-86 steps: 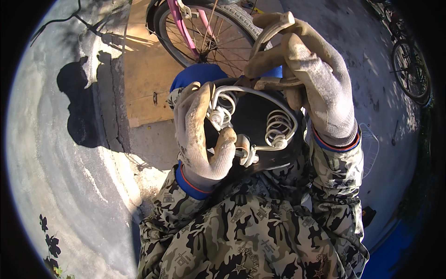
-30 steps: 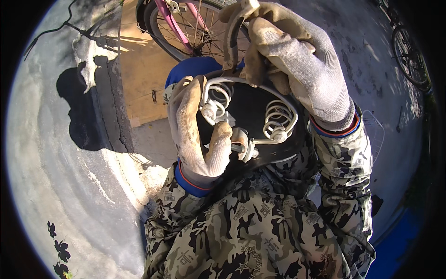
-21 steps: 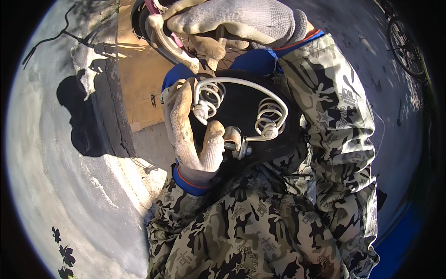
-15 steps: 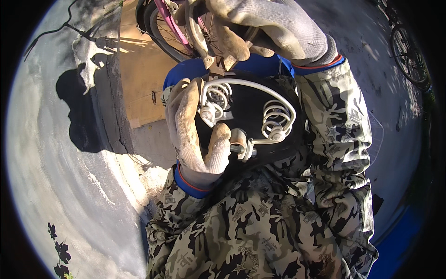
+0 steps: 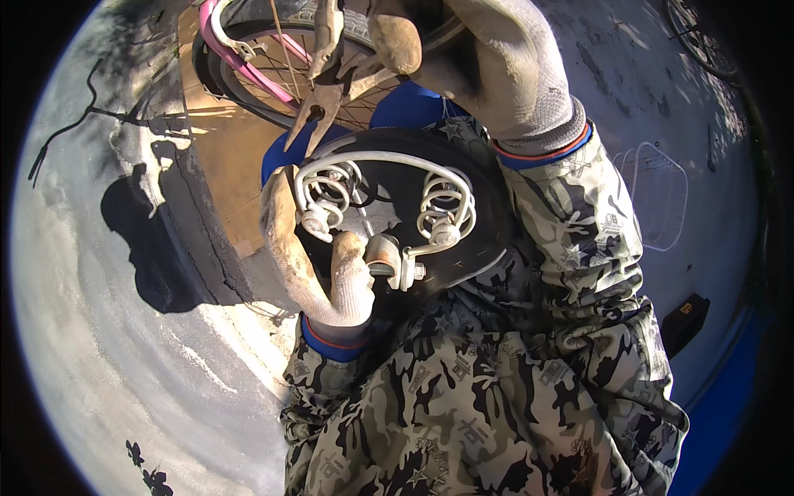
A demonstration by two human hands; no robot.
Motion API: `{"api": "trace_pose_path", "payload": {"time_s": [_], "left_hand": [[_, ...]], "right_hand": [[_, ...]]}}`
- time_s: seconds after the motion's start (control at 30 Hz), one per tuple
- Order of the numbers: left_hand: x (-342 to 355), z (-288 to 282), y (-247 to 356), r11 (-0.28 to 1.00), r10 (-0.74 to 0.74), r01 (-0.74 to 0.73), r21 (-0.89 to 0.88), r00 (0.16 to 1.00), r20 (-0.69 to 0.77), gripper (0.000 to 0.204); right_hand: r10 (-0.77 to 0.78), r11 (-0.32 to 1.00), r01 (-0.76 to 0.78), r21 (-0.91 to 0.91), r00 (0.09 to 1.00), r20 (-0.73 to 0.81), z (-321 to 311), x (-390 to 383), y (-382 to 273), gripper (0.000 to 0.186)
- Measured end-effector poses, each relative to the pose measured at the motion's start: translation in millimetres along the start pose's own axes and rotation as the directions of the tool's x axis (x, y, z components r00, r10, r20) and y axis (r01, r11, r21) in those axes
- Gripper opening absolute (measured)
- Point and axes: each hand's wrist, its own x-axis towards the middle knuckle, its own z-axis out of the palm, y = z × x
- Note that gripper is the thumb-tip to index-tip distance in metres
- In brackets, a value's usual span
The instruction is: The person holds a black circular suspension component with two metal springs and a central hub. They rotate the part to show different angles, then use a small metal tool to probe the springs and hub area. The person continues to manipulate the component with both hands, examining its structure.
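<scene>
A bicycle saddle (image 5: 488, 240) with a black body rests upside down on my lap, its silvery wire frame, two coil springs (image 5: 447, 200) and seat clamp (image 5: 385, 255) facing up. My gloved left hand (image 5: 310, 277) grips its left side, the thumb lying beside the clamp. Above the saddle, my gloved right hand (image 5: 504, 78) is closed round the spread handles of worn metal pliers (image 5: 321, 107). The plier jaws are parted and point down toward the saddle's far left edge; I see nothing between them. Part of the right fingers is cut off by the upper edge.
Straight ahead stands a bicycle with a pink frame (image 5: 248, 70) and a spoked wheel, over a brown board (image 5: 207, 153) on the ground. To the right are a white wire basket (image 5: 686, 194), a dark box (image 5: 686, 322) and another bicycle wheel (image 5: 703, 41).
The whole view has shifted, with the saddle and left hand now further left and lower. The pliers have swung left, and their jaws now slant down to the left near the left fingertips.
</scene>
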Motion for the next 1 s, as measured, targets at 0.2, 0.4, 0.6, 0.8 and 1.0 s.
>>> {"api": "trace_pose_path", "payload": {"time_s": [0.2,0.4,0.6,0.8,1.0], "left_hand": [[6.0,4.6,16.1,0.997,-0.014,0.014,0.077,1.0,0.008,0.059],[1.6,5.5,5.8,0.994,-0.1,0.1,-0.032,0.995,-0.019,0.066],[9.9,-4.7,-0.1,0.978,0.145,-0.15,0.145,0.988,0.045,0.051],[6.8,-13.4,4.8,0.971,-0.219,0.217,-0.098,0.976,-0.006,0.058],[16.0,-13.8,-1.0,0.996,-0.085,0.086,0.03,0.995,-0.045,0.062]], "right_hand": [[-0.271,0.911,0.255,0.323,0.963,0.003,-14.9,-6.6,11.3,0.033],[-0.208,0.919,0.235,0.317,0.971,-0.118,-48.0,-57.2,-5.1,0.037],[-0.315,0.872,0.33,0.363,0.944,-0.103,-75.3,-108.8,-12.3,0.055],[-0.291,0.952,0.232,-0.198,0.885,-0.364,-38.3,-158.2,2.1,0.069],[-0.228,0.933,0.088,-0.35,0.896,-0.381,-34.4,-149.9,6.6,0.07]]}}
